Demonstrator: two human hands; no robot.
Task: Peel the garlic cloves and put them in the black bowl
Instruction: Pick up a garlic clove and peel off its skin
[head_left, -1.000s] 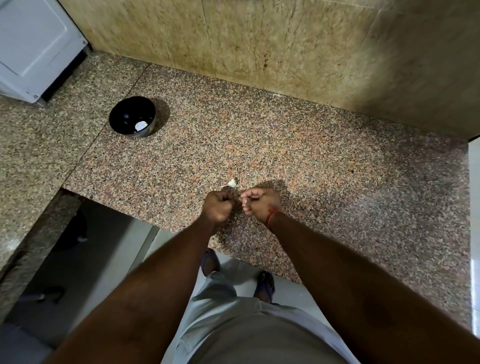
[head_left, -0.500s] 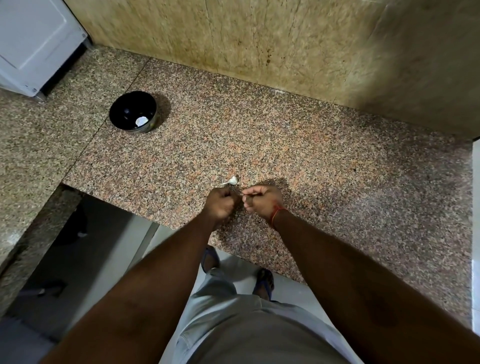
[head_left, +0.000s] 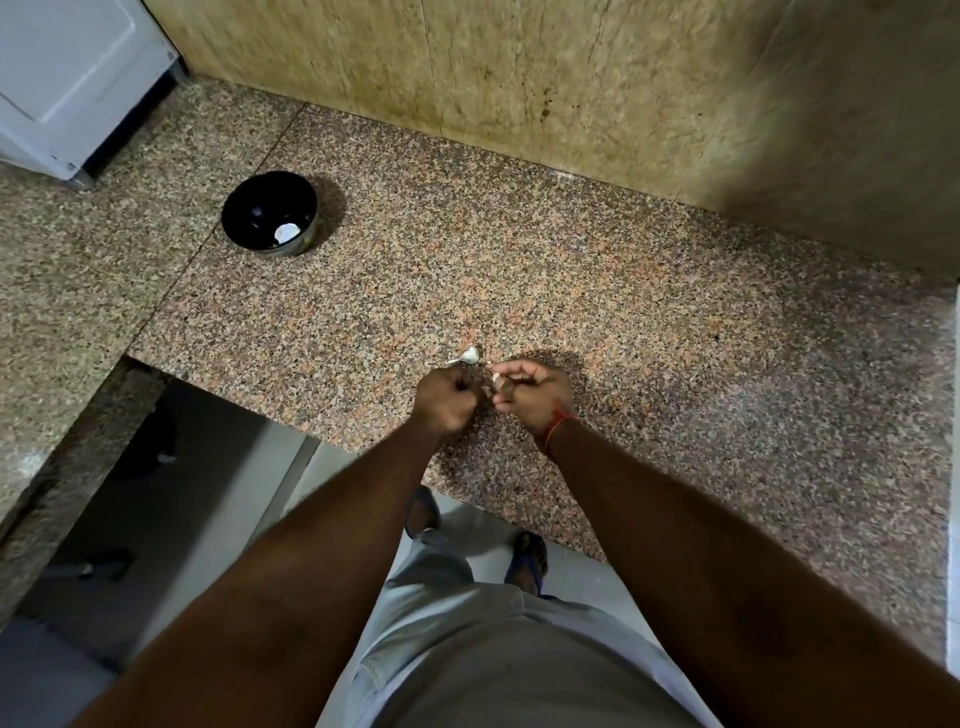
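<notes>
Underneath everything, a speckled granite countertop (head_left: 597, 291) is filling most of the view, running from the tan stone wall (head_left: 519, 78) at the far side to its near edge, where the person is standing. A white appliance (head_left: 67, 78) is sitting at the far left corner. Grey shorts (head_left: 493, 649) and two sandalled feet are showing on the pale floor below the counter's near edge.

Both forearms are reaching forward from the near side and meeting over the near part of the counter. The left hand (head_left: 448, 397) is curling into a tight fist with its knuckles up, and the right hand (head_left: 532, 395), wearing a red thread (head_left: 555, 431) at the wrist, is curling its fingers beside it. Between the two, a garlic clove (head_left: 493, 382) is being pinched; only a small pale sliver of it is showing, so it is probably held by the fingertips of both hands, though the exact contact is too small to make out.

The black bowl (head_left: 260, 208) is resting well apart from the hands, at the far left of the counter, with a pale peeled clove (head_left: 287, 232) lying inside against its right wall.

Just beyond the left hand, a white scrap of garlic skin (head_left: 469, 356) is lying on the granite.
</notes>
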